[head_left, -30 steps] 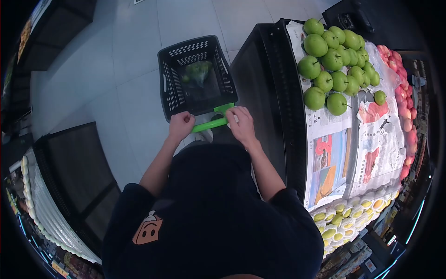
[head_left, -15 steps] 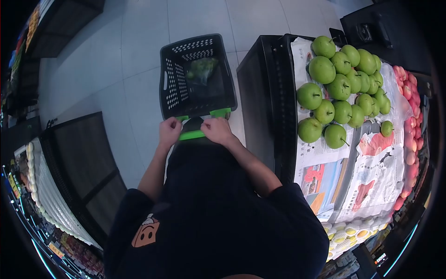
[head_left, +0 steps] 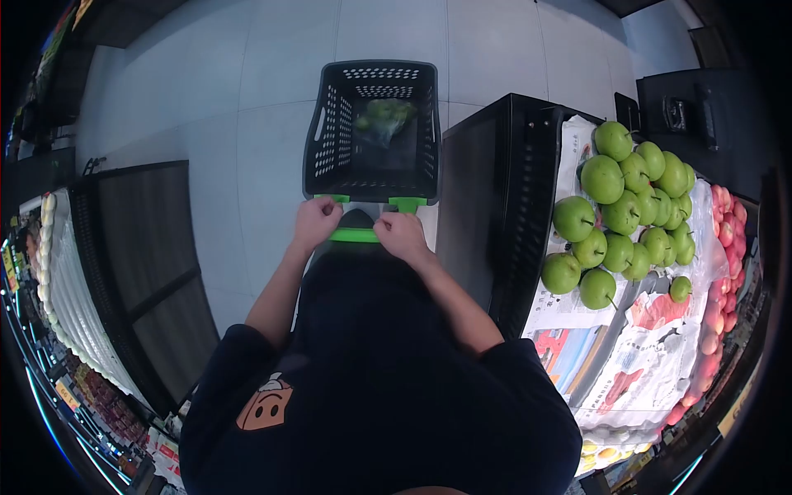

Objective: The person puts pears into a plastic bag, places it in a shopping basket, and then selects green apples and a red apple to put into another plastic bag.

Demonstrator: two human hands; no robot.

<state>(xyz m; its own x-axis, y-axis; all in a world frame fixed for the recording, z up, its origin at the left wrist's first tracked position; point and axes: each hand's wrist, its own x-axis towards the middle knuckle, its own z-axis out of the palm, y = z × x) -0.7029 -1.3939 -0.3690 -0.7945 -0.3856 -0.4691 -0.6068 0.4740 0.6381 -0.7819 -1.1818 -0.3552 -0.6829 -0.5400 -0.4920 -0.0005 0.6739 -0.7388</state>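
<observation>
My left hand point(head_left: 318, 221) is closed round the left end of a green handle point(head_left: 355, 236). The right end of that handle is in my right hand point(head_left: 402, 232), its fingers also wrapped round. Just beyond both hands is a black basket point(head_left: 316, 169) with perforated walls and green fittings at its near rim. A clear plastic bag point(head_left: 385, 121) with green contents lies inside it; what the contents are is hard to make out.
On the right, a black stand point(head_left: 516, 136) bears green apples point(head_left: 603, 179) on newspaper point(head_left: 652, 363), with pink-red fruit point(head_left: 726, 239) beyond. A dark display stand point(head_left: 140, 247) stands on the left. Grey tiled floor point(head_left: 280, 49) runs ahead.
The basket and both hands appear slightly further right, and the basket looks straighter. The apple stand has shifted down and right in view. Both hands keep hold of the handle.
</observation>
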